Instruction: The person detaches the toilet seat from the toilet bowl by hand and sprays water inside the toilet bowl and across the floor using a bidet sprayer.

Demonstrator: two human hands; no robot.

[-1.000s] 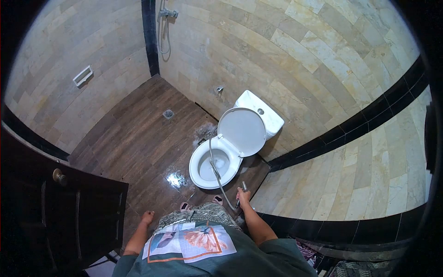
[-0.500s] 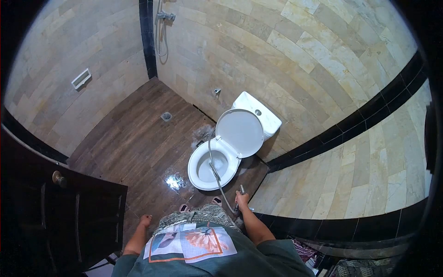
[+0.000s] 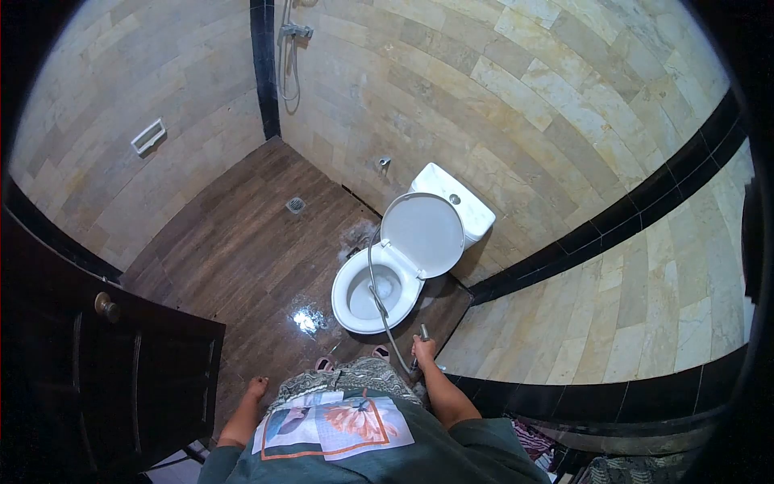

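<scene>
My right hand (image 3: 423,349) is wrapped round a bidet sprayer (image 3: 425,331), whose metal head points up past my fingers. From the sprayer, a grey hose (image 3: 373,278) loops across the bowl of the white toilet (image 3: 344,297). The toilet lid (image 3: 425,234) is raised against the tank (image 3: 476,213), and pale, foamy-looking water (image 3: 385,287) shows inside the bowl. At my left side hangs my left hand (image 3: 258,386), fingers loosely curled with nothing seen in them, apart from the door.
A dark door (image 3: 173,371) with a round knob (image 3: 106,306) stands at the left. The brown floor (image 3: 242,242) has a wet, shiny patch (image 3: 308,320) and a drain (image 3: 296,206). A shower mixer (image 3: 297,31) and wall tap (image 3: 384,163) are on the far wall.
The view has shifted slightly, so the room sits a little further right and lower. My right hand keeps hold of the bidet sprayer. The water in the bowl looks whiter.
</scene>
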